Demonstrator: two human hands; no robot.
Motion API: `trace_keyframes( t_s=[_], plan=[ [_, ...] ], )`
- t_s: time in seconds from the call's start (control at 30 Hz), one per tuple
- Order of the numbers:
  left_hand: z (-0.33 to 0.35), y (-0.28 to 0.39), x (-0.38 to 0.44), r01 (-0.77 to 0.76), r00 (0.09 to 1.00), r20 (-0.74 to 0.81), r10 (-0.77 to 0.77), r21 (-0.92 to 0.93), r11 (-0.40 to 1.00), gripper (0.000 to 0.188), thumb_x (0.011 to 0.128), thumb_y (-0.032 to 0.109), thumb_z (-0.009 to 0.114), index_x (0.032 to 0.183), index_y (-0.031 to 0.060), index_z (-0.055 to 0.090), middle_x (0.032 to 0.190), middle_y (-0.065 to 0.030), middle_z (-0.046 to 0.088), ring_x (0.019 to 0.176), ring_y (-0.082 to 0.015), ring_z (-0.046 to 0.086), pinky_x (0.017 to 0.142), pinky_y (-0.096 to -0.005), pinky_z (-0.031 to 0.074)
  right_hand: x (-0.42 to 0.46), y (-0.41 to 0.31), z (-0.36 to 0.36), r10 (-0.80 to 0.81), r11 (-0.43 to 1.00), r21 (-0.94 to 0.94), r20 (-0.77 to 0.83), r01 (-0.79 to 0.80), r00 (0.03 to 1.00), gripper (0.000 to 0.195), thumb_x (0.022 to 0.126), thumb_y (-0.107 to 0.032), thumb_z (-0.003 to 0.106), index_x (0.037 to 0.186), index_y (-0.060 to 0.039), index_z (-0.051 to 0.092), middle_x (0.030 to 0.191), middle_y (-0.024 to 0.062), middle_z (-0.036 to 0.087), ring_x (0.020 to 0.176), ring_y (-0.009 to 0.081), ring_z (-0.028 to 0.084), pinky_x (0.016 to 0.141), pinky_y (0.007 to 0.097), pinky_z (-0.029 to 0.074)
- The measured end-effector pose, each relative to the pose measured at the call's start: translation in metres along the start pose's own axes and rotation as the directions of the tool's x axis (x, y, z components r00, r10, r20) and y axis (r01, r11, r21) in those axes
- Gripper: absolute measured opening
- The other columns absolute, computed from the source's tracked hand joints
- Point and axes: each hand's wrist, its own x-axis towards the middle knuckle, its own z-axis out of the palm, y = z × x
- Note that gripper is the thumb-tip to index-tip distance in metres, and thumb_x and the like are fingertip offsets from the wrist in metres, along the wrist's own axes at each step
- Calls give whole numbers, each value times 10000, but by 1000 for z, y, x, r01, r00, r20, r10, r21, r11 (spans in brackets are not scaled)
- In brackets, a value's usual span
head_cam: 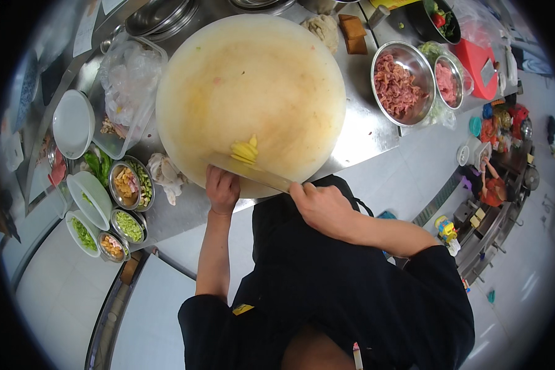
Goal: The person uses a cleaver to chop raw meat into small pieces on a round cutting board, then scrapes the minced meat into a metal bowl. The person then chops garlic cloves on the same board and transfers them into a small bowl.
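Observation:
A large round cutting board point(277, 88) lies before me on the metal counter. My right hand point(321, 206) grips the handle of a Chinese cleaver point(252, 173) over the board's near edge. The blade points to the left. Several thin yellow slices point(245, 150), perhaps ginger or potato, lie in a small fanned pile just beyond the blade. At the near side of the blade's tip end is my left hand point(223, 188), its fingers bent down towards the board. Whether something sits under those fingertips is hidden.
Garlic bulbs point(165, 173), bowls of chopped greens point(129, 225) and a plastic tub with bags point(132, 88) stand left of the board. To its right are brown blocks point(353, 34) and a steel bowl of sliced meat point(400, 85). Another person point(494, 189) works farther right.

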Motion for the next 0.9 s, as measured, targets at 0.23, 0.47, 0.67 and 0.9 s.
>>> trace_keyframes(
  t_s=[0.23,0.47,0.67,0.9],
  plan=[
    [0,3,6,7,1000,-14,-7,-12,1000,194,784,-99,777,960,-22,748,1083,-159,707,1047,-427,691,929,-499,585,-16,2,-14,34,999,-18,78,-32,996,170,897,-37,644,1008,4,523,744,172,644,575,380,683,509,476,549],
    [1,2,4,37,999,-3,-38,-50,998,181,805,-97,782,965,-16,756,1078,-156,703,1046,-417,692,934,-491,584,49,2,28,-107,992,42,-201,118,974,162,901,-33,641,1015,16,537,770,201,680,619,394,714,536,484,576],
    [1,0,-1,19,1000,-7,-19,-13,1000,191,812,-91,783,984,-12,761,1123,-154,700,1050,-419,689,930,-490,583,30,2,10,-52,998,38,-113,56,992,171,904,-41,636,1037,13,543,801,187,686,625,373,715,539,466,578],
    [1,1,4,4,1000,-23,-4,4,1000,185,804,-96,778,968,-15,752,1115,-166,698,1035,-429,689,913,-491,588,-16,1,-14,43,999,-31,92,-40,995,155,923,-54,628,1032,4,534,753,168,651,574,363,677,514,470,549]
  ],
)
